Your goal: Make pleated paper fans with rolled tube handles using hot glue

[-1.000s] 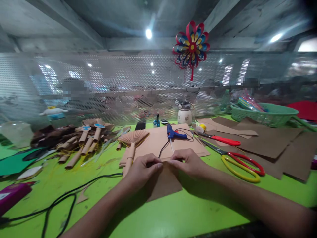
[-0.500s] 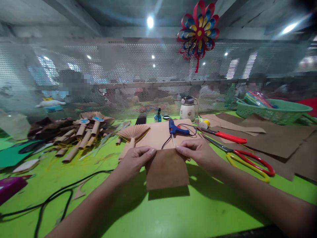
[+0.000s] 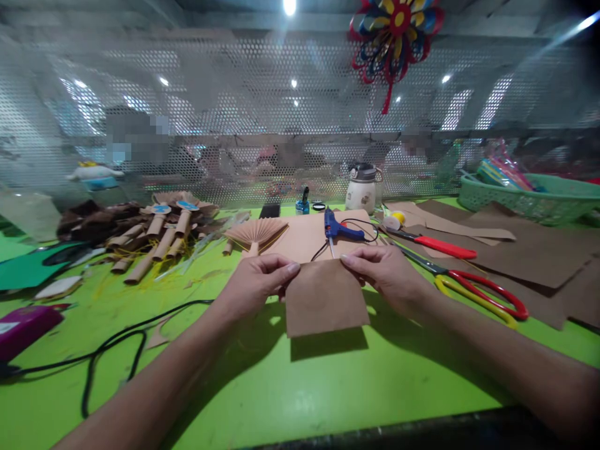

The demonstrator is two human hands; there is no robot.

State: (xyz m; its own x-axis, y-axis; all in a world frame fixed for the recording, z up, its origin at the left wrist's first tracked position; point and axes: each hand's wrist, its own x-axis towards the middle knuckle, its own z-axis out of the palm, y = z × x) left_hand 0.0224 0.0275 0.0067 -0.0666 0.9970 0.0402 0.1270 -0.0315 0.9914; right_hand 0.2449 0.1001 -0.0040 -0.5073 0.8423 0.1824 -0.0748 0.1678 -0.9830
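Between my hands hangs a brown paper sheet (image 3: 327,303), raised off the green table so that its shadow falls below it. My left hand (image 3: 262,278) pinches its upper left corner between thumb and fingers. At the upper right corner, my right hand (image 3: 379,269) grips the same edge. Just beyond the sheet lies a blue glue gun (image 3: 344,230) on light brown paper (image 3: 300,234), its glue stick pointing toward me. A pleated paper fan (image 3: 257,232) rests on the left of that paper.
Scissors (image 3: 482,297) and a red-handled cutter (image 3: 445,245) lie to the right, near large brown sheets (image 3: 525,256). Rolled paper handles (image 3: 164,240) are piled at left. A black cable (image 3: 135,328) crosses the table. A white jug (image 3: 360,192) and green basket (image 3: 529,199) stand behind.
The view has tilted down and shifted slightly left, so the table sits higher in the picture. Both hands keep hold of the paper sheet, whose lower edge now looks a little raised.
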